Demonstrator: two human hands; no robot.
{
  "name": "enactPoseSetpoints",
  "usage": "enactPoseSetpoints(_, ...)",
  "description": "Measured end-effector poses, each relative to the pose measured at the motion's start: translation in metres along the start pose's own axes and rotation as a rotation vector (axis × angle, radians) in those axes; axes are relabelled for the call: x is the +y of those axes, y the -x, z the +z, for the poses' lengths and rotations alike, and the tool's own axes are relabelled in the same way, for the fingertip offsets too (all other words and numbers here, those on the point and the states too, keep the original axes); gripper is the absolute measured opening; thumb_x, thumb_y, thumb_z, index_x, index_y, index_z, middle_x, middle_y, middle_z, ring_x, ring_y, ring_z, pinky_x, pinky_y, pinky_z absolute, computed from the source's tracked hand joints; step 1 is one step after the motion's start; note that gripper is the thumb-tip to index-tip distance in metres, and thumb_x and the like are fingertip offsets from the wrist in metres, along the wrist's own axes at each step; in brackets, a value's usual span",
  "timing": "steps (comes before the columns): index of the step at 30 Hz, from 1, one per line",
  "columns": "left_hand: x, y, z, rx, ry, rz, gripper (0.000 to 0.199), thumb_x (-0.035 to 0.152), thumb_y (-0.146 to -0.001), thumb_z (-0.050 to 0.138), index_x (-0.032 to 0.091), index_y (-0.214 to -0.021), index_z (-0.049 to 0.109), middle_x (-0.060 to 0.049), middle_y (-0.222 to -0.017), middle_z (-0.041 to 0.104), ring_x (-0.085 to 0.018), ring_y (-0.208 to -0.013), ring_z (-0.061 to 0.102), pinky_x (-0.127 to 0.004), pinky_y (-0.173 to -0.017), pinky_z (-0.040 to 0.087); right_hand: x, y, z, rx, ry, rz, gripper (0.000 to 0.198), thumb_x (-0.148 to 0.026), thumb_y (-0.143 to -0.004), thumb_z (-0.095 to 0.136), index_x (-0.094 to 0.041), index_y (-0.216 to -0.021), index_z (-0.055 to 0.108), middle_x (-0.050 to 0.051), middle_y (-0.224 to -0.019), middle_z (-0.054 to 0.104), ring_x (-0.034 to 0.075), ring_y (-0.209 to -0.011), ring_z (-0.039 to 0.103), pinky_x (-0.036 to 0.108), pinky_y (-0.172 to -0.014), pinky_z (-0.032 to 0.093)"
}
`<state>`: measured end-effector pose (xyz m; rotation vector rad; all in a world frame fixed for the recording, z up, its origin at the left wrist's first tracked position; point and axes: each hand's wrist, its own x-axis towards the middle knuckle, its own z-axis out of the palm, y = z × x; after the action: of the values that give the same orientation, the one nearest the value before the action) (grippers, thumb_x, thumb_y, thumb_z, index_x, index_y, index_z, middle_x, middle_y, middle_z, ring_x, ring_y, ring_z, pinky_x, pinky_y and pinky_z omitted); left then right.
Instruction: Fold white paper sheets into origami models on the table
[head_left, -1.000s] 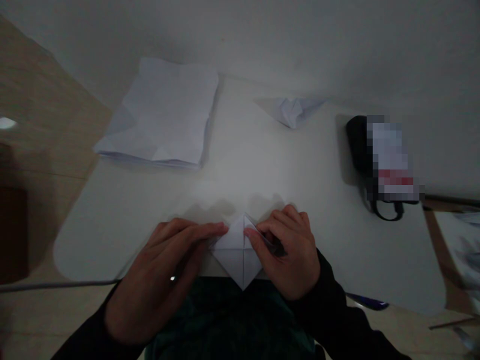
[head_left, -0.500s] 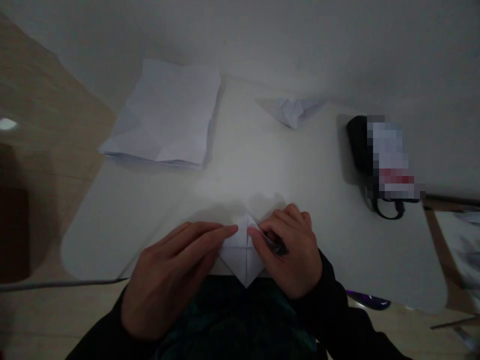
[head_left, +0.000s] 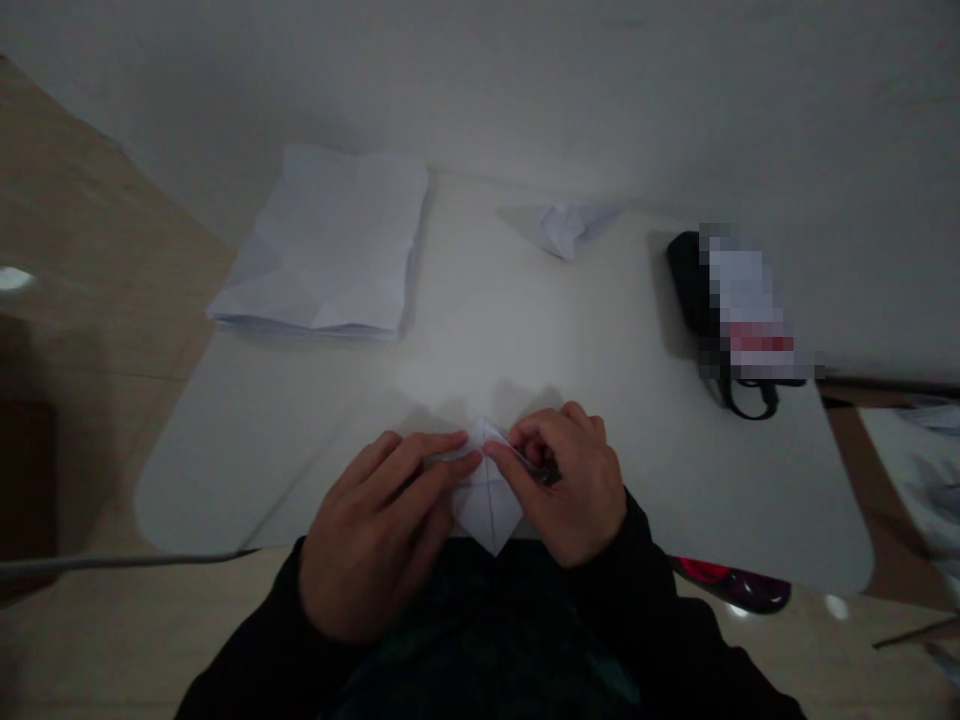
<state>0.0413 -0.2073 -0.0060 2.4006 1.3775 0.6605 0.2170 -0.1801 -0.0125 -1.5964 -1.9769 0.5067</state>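
Note:
A small folded white paper (head_left: pixel 487 505) with a diamond shape and crossing creases lies at the table's front edge, its lower point reaching past the edge. My left hand (head_left: pixel 386 520) rests on its left side, index and middle fingertips pressing near the upper part and a flap. On the right side, my right hand (head_left: pixel 574 485) pinches a raised flap between thumb and curled fingers. The thumb lies close to the centre crease. Parts of both flaps are hidden under the fingers.
A stack of white paper sheets (head_left: pixel 330 240) lies at the back left of the white table (head_left: pixel 480 350). A folded paper piece (head_left: pixel 564 228) sits at the back by the wall. At right is a black case (head_left: pixel 688 285) with a strap and a blurred label.
My left hand has shifted right and upward, its fingers now on the paper's upper left flap. The right hand keeps its pinch. The whole view has moved slightly.

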Motion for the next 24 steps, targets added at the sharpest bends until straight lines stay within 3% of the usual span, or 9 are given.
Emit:
enactPoseSetpoints(3, 0.004, -0.003, 0.006, 0.082, -0.024, -0.03, 0.018, 0.015, -0.081, 0.057, 0.019, -0.098, 0.063, -0.007, -0.104, 0.064, -0.019, -0.088, 0.059, -0.034, -0.071, 0.048, -0.001, 0.011, -0.003, 0.131, -0.073, -0.013, 0.017, -0.022, -0.077, 0.063, -0.016, -0.093, 0.061, 0.003, -0.075, 0.053, 0.015, -0.071, 0.048, 0.03, -0.063, 0.04)
enactPoseSetpoints(7, 0.006, -0.007, 0.011, 0.106, -0.051, -0.053, 0.01, 0.018, -0.08, 0.06, 0.02, -0.089, 0.063, -0.003, -0.099, 0.066, -0.017, -0.085, 0.062, -0.032, -0.065, 0.046, 0.0, 0.036, -0.01, 0.243, 0.045, -0.145, 0.018, -0.012, -0.077, 0.06, -0.019, -0.093, 0.066, 0.006, -0.083, 0.049, 0.015, -0.074, 0.044, 0.029, -0.061, 0.041)
enactPoseSetpoints(14, 0.007, -0.016, 0.011, 0.107, -0.087, -0.077, 0.004, 0.023, -0.079, 0.062, 0.023, -0.083, 0.063, 0.001, -0.09, 0.066, -0.014, -0.076, 0.061, -0.033, -0.064, 0.043, 0.008, 0.058, -0.004, 0.165, 0.19, -0.12, 0.034, -0.019, -0.077, 0.061, -0.02, -0.111, 0.064, 0.008, -0.086, 0.047, 0.02, -0.078, 0.043, 0.037, -0.064, 0.042)
enactPoseSetpoints(18, 0.007, -0.016, 0.011, 0.078, -0.073, -0.08, 0.006, 0.023, -0.08, 0.062, 0.024, -0.086, 0.063, 0.001, -0.09, 0.065, -0.014, -0.077, 0.059, -0.033, -0.066, 0.042, 0.012, 0.054, -0.004, 0.172, 0.2, -0.094, 0.034, -0.018, -0.077, 0.059, -0.023, -0.11, 0.065, 0.007, -0.081, 0.048, 0.02, -0.075, 0.042, 0.038, -0.063, 0.04)
enactPoseSetpoints(24, 0.009, -0.013, 0.015, 0.11, -0.089, -0.122, 0.003, 0.024, -0.08, 0.061, 0.024, -0.084, 0.062, 0.0, -0.091, 0.062, -0.015, -0.077, 0.056, -0.033, -0.069, 0.044, 0.02, 0.05, -0.015, 0.174, 0.132, -0.174, 0.031, -0.01, -0.076, 0.057, -0.019, -0.105, 0.066, 0.007, -0.081, 0.053, 0.016, -0.073, 0.047, 0.032, -0.06, 0.043)
